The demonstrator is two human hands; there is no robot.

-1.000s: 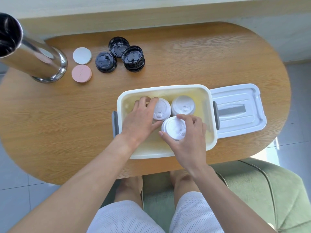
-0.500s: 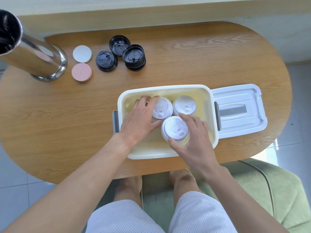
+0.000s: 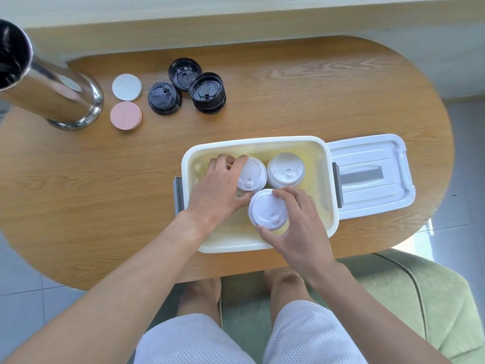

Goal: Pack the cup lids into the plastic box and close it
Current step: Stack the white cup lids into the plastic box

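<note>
two grips pinch white lid stacks in the box (image 3: pixel 258 246): left grip (image 3: pixel 223 190), right grip (image 3: pixel 296 227).

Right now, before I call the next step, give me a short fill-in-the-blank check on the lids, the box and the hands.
1. Inside the plastic box there are ____ stacks of white lids.
2. The right hand grips the white stack nearest the person, while the left hand grips the ____ far stack.
3. The box lid lies on the table to the ____ of the box.
4. The lids left on the table beyond the box are ____ in colour.

Missing words: three; left; right; black
</note>
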